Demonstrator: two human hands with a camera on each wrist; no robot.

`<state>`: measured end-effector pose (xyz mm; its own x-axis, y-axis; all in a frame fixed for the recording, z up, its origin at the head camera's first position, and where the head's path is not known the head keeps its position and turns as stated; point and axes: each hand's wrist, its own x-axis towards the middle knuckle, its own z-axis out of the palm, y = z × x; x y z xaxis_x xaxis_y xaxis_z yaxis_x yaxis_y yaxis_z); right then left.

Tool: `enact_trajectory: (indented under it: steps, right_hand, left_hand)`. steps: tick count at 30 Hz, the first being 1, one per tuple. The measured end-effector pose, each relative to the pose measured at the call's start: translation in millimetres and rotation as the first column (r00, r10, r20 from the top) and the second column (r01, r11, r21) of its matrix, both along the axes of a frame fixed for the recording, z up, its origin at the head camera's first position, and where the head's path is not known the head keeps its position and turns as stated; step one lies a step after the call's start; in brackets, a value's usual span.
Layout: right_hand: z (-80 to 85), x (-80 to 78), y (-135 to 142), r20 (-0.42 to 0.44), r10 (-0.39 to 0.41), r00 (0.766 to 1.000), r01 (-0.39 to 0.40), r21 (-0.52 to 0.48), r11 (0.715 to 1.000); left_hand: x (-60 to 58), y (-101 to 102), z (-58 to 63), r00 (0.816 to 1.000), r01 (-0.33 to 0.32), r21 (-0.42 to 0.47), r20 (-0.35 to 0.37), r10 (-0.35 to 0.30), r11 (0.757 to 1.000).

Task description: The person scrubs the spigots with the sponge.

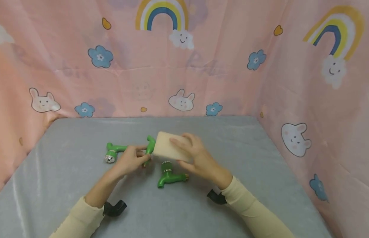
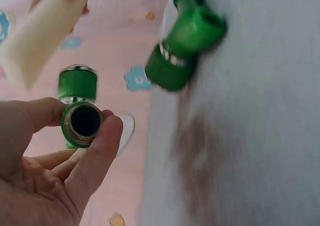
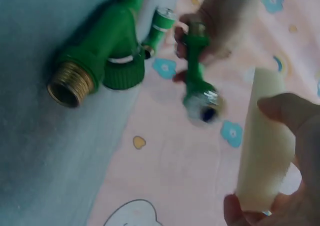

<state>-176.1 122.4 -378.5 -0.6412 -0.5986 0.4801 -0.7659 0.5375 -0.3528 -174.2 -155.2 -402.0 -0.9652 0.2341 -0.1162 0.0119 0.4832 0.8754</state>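
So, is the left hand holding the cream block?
No, the right hand grips the cream block; the left hand holds a green tap.

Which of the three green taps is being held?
The green, metal-ended tap held in the left hand, beside the cream rectangular block. The other two, one farther left and one nearer the camera, rest on the grey table.

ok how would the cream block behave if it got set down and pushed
The cream block probably won't roll, given its flat, boxy shape. It looks fairly stiff, with no visible sag. It may be light for its size: the right hand holds it near one end.
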Motion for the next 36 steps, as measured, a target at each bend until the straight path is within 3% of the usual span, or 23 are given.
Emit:
enact_trajectory:
  steps: [5,10,13,16,19,22,25,31,36]
  right_hand:
    - [-2.1,4.6,-7,-0.084,-0.081,0.993,0.088,0.082,0.993]
    - [-0.8,-4.3,2,-0.078,-0.128,0.989,0.137,0.127,0.982]
    - [3.0,-12.8,16,-0.035,-0.169,0.985,0.171,0.094,0.981]
    - [9.5,-16.4,27,0.019,-0.201,0.979,0.201,-0.002,0.980]
    - [14.9,-13.1,26,0.037,-0.145,0.989,0.148,-0.085,0.985]
    - [16.7,-5.5,15,-0.001,-0.039,0.999,0.039,-0.058,0.998]
    - [15.5,-2.8,8,-0.046,0.026,0.999,-0.026,-0.013,1.000]
    - [17.9,-12.3,22,-0.026,-0.024,0.999,0.023,-0.057,0.998]
    - [24.0,-13.3,32,-0.004,-0.074,0.997,0.073,-0.170,0.983]
  left_hand:
    - [9.2,13,6.1,0.997,0.025,0.029,-0.073,-0.023,0.999]
    - [13.6,14,14.5,0.989,-0.031,0.060,-0.141,0.039,0.998]
    - [13.6,11,16.3,0.978,-0.076,0.014,-0.196,0.077,0.997]
    - [13.3,9,15.8,0.959,-0.125,-0.033,-0.261,0.112,0.992]
    - [13.5,11,15.2,0.946,-0.136,-0.015,-0.298,0.125,0.991]
    - [13.7,14,15.8,0.956,-0.075,0.093,-0.277,0.098,0.993]
    - [14.6,15,18.5,0.966,-0.026,0.216,-0.246,0.080,0.976]
    - [13.7,12,22.6,0.972,-0.016,0.342,-0.216,0.095,0.939]
    - [13.4,13,22.3,0.986,-0.033,0.396,-0.138,0.095,0.918]
